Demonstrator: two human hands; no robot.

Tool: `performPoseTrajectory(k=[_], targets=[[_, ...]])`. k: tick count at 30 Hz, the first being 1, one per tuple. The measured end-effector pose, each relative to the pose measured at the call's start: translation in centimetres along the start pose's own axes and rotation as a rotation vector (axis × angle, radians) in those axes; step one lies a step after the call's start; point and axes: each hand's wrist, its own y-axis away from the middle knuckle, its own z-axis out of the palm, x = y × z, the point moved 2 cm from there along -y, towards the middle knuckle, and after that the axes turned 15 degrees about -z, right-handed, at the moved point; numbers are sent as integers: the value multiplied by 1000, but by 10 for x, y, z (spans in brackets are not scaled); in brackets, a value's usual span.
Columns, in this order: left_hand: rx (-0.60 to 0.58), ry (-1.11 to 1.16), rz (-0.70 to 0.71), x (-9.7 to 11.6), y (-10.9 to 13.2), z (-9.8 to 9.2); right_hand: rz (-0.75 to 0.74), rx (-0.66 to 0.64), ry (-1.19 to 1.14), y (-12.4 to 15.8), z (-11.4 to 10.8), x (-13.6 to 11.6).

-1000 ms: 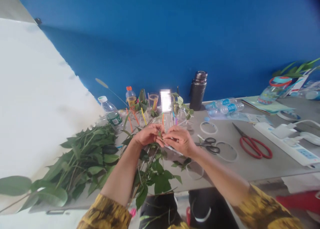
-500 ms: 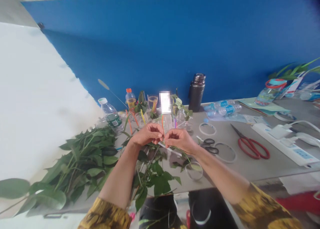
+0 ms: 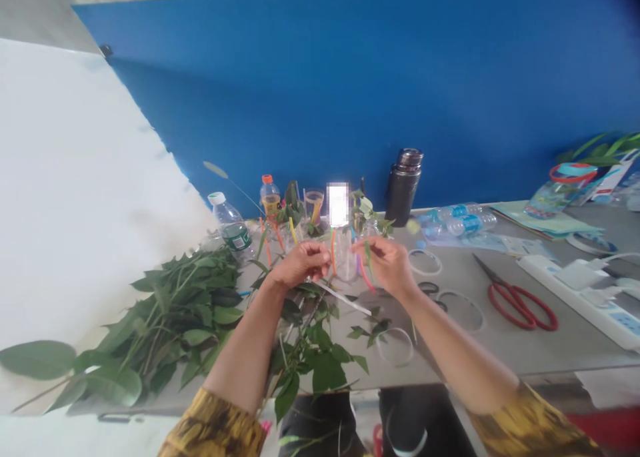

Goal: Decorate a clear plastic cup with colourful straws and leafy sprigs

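Note:
In the middle of the table stands a clear container [image 3: 341,265] with coloured strips or straws upright around its wall. Just left of it, my left hand [image 3: 306,262] is closed in a pinch beside an orange strip [image 3: 333,249]; whatever lies between its fingertips is too small to make out. On the container's right side, my right hand [image 3: 389,262] pinches a thin green piece of leaf or stem [image 3: 369,256]. A pinkish-red strip [image 3: 367,278] slants below those fingers. Under my hands lie a white strip [image 3: 345,300] and cut leafy sprigs [image 3: 320,354].
A big heap of leafy branches [image 3: 175,317] covers the left side. Bottles [image 3: 236,234] and a dark thermos [image 3: 404,187] stand along the blue panel [image 3: 320,90]. To the right are tape rolls [image 3: 425,262], red-handled scissors [image 3: 517,304] and a power strip [image 3: 575,300].
My hands were together at the orange strip. My right hand has drawn away to the right with the green piece, and the container between them now shows. The view has shifted slightly.

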Motion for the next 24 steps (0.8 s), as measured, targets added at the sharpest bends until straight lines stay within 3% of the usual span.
performPoseTrajectory(k=[4, 9, 24], targets=[[230, 252, 192, 1, -6, -8, -36, -91, 128, -26, -12, -10], [339, 313, 176, -10, -20, -10, -89, -157, 248, -47, -9, -15], [370, 337, 155, -14, -23, -8, -55, -234, 394, -49, 2, -8]])
